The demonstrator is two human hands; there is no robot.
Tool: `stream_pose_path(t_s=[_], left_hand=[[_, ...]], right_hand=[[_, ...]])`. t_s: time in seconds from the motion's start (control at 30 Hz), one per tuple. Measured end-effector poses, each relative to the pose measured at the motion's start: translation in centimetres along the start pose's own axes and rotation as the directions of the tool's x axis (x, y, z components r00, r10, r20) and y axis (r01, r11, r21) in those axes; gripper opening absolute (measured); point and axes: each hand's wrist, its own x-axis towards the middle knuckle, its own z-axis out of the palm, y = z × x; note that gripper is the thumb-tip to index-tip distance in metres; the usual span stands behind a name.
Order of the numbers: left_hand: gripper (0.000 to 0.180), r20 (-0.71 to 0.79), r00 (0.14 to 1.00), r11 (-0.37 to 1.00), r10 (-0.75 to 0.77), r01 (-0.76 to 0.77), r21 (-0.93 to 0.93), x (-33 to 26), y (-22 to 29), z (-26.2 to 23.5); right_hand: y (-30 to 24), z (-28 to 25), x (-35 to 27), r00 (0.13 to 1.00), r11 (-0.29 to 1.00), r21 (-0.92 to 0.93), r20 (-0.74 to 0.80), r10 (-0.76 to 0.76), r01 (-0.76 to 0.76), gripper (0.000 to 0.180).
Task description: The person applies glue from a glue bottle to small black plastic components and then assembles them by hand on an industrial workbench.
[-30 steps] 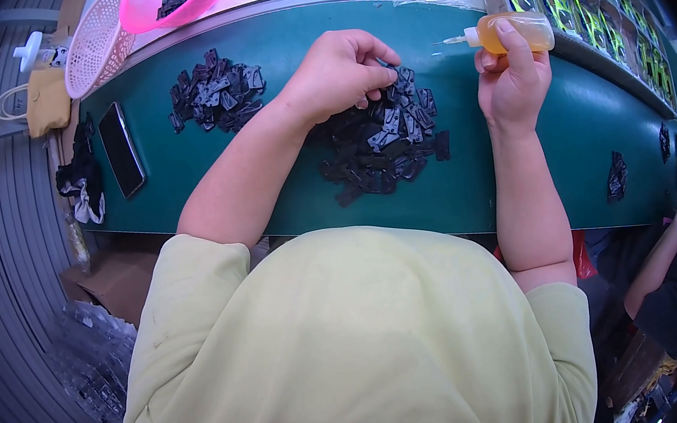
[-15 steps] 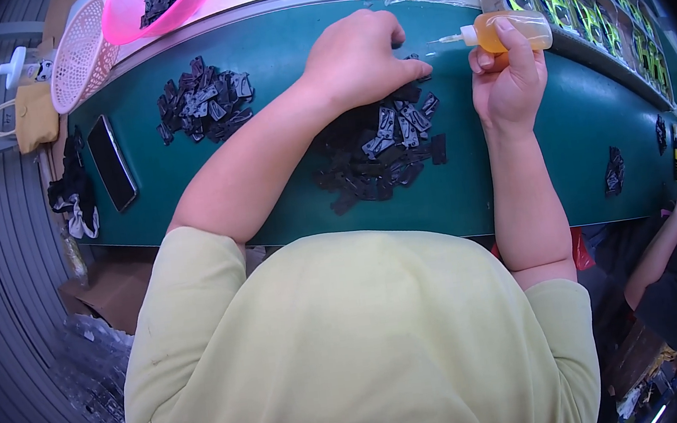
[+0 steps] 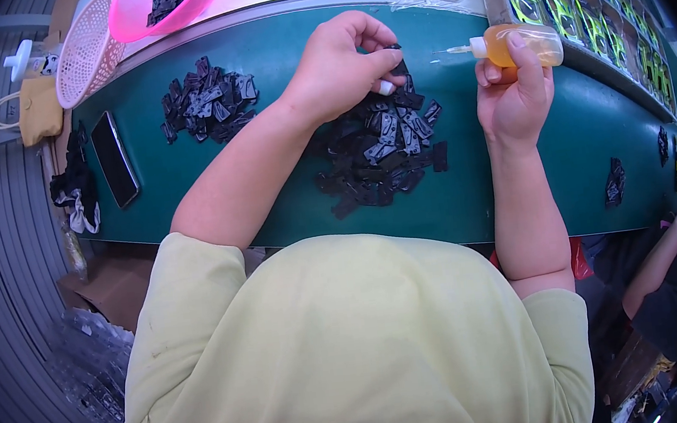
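In the head view, the person leans over a green surface [image 3: 211, 192] with both forearms reaching forward. The left hand [image 3: 343, 65] has its fingers pinched narrow around one small black part [image 3: 396, 61], lifted just above the near pile of black parts [image 3: 382, 152] that lies between the two arms. The right hand [image 3: 512, 87] is wrapped around a small bottle [image 3: 522, 44] of amber liquid, held on its side with the thin white nozzle pointing left toward the pinched part, the tip near it but apart. A second pile of black parts [image 3: 205, 105] lies further left on the surface, with a dark phone [image 3: 114, 158] beside it and a bundle of black and white cloth [image 3: 76, 195] at the edge. Above sit a pink bowl [image 3: 134, 13] holding more black parts and a white mesh basket [image 3: 87, 56]. To the right, another person's arm [image 3: 660, 246] reaches in at the surface edge. Judging from this, the step in hand is putting a drop on the held part; doing it well likely means keeping the part steady and turned toward the nozzle, bringing the tip close without touching, and squeezing gently so only a small drop lands and none runs onto the fingers or the pile below
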Motion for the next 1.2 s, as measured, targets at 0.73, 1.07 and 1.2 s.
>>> stream_pose_path(t_s=[0.73, 1.07, 1.2], left_hand=[[0.028, 0.141, 0.987, 0.997, -0.072, 0.067, 0.039, 0.5, -0.6, -0.9], [0.026, 0.138, 0.988, 0.997, -0.062, 0.056, 0.052, 0.6, -0.7, -0.9], [0.026, 0.145, 0.988, 0.997, -0.061, 0.055, 0.044, 0.6, -0.7, -0.9]], right_hand=[[2.6, 0.4, -0.9, 0.950, 0.838, -0.466, 0.253, -0.182, 0.284, 0.028], [2.8, 0.4, -0.7, 0.948, 0.831, -0.474, 0.260, -0.185, 0.292, 0.027], [2.6, 0.2, -0.7, 0.949, 0.833, -0.477, 0.270, -0.162, 0.278, 0.028]])
